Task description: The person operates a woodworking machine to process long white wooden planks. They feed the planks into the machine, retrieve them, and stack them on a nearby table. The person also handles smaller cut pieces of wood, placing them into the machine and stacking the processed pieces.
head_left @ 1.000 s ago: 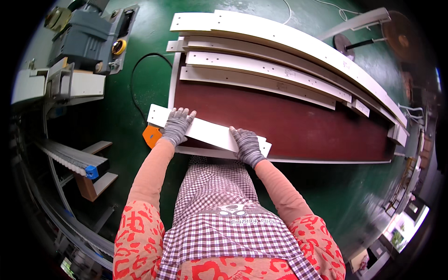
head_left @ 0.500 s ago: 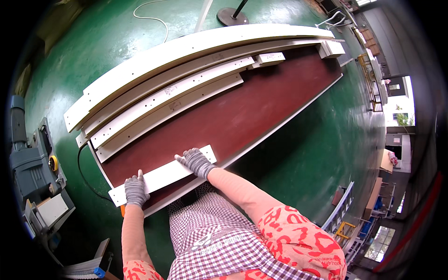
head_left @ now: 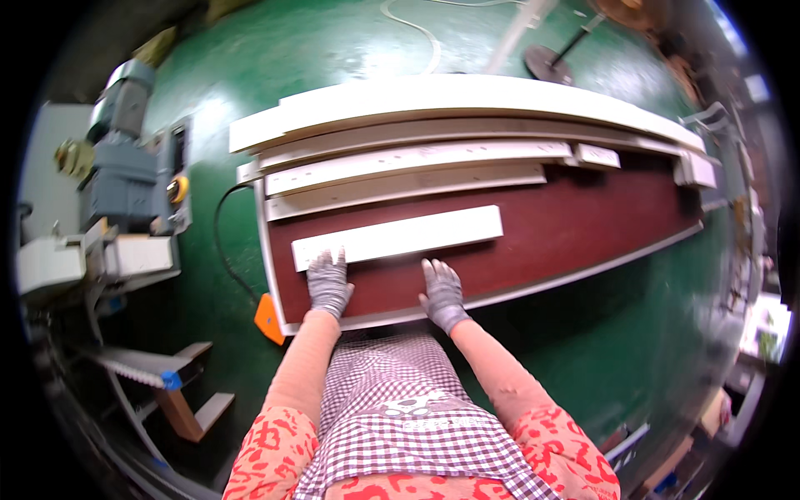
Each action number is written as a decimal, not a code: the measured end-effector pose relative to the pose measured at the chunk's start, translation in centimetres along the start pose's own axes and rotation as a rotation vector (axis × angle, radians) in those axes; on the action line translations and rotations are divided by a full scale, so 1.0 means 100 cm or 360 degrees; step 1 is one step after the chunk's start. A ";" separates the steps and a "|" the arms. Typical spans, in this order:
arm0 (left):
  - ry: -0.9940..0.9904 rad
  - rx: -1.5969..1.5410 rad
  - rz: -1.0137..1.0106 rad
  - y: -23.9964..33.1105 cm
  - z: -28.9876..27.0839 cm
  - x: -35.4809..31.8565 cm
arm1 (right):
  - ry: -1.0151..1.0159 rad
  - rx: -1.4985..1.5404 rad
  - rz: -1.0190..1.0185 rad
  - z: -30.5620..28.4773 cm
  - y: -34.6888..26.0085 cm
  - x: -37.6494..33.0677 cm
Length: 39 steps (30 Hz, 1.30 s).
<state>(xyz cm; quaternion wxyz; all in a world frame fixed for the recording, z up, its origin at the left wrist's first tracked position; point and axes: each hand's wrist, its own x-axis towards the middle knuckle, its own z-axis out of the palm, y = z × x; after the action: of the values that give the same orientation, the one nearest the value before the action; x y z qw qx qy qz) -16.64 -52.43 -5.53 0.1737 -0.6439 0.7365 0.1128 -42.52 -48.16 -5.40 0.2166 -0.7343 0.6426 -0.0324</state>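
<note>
A white board (head_left: 408, 237) lies flat on the dark red tabletop (head_left: 550, 237), a little away from the near edge. My left hand (head_left: 329, 283), in a grey fingerless glove, rests with its fingertips at the board's near left corner, fingers stretched out. My right hand (head_left: 442, 292), gloved the same way, is apart from the board, just below its right half. Its fingers are extended and it holds nothing. Beyond the board, shorter white strips with holes (head_left: 417, 158) lie side by side, and longer white panels (head_left: 492, 96) are stacked along the far edge.
A small white block (head_left: 598, 156) and a stack of short white pieces (head_left: 696, 169) sit towards the table's right end. Left of the table stands a grey machine (head_left: 125, 179), with an orange part (head_left: 268, 319) by the near left corner. A black cable (head_left: 218, 233) hangs there.
The white board has moved away from the near edge, farther onto the tabletop. My right hand has let go of it, while my left still touches its corner. The view has turned.
</note>
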 end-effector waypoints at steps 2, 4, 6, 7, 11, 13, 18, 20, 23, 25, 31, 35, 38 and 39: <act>-0.0276 0.0069 -0.0161 -0.013 -0.009 -0.032 | -0.0162 0.0228 0.0005 0.031 -0.016 -0.026; -0.0225 -0.0080 -0.0358 -0.034 0.022 -0.075 | -0.0399 0.0389 0.0007 0.040 -0.039 -0.059; -0.0257 -0.0358 -0.0586 -0.056 0.009 -0.109 | -0.0741 0.0401 -0.0025 0.046 -0.057 -0.081; -0.0154 -0.0474 -0.0694 -0.067 0.007 -0.127 | -0.0717 0.0426 -0.0249 0.055 -0.055 -0.090; 0.0422 -0.0763 -0.0864 -0.121 -0.010 -0.171 | -0.1033 0.0090 -0.0586 0.059 -0.054 -0.072; 0.0799 -0.0690 -0.0819 -0.157 -0.026 -0.179 | -0.0936 -0.0052 -0.0688 0.041 -0.054 -0.046; 0.1366 -0.0367 -0.0936 -0.268 -0.091 -0.199 | -0.0566 -0.0007 -0.0255 -0.009 -0.092 0.036; 0.1401 -0.0265 -0.1100 -0.306 -0.106 -0.214 | -0.0097 0.0133 -0.0344 0.030 -0.073 0.074; 0.1382 -0.0342 -0.1442 -0.351 -0.096 -0.242 | -0.0047 0.0368 -0.0270 0.008 -0.160 0.112; 0.1352 -0.0479 -0.1649 -0.372 -0.085 -0.252 | -0.0036 0.0462 -0.0395 0.011 -0.209 0.134; 0.1335 -0.0559 -0.1823 -0.394 -0.064 -0.259 | -0.0058 0.0441 -0.1037 -0.008 -0.380 0.165; 0.1346 -0.0612 -0.1755 -0.397 -0.067 -0.262 | 0.0010 0.0431 -0.1201 -0.025 -0.468 0.186; 0.1380 -0.0655 -0.1734 -0.395 -0.074 -0.263 | 0.0088 0.0434 -0.1411 -0.030 -0.518 0.204; 0.1383 -0.0680 -0.1744 -0.394 -0.074 -0.262 | 0.0072 0.0429 -0.1433 -0.030 -0.531 0.210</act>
<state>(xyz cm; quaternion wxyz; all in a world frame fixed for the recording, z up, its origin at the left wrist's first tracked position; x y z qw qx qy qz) 24.34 -37.20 14.01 -0.2321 -0.9265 0.2729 -0.1148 9.52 -64.85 11.58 0.2602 -0.9044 0.2549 -0.2223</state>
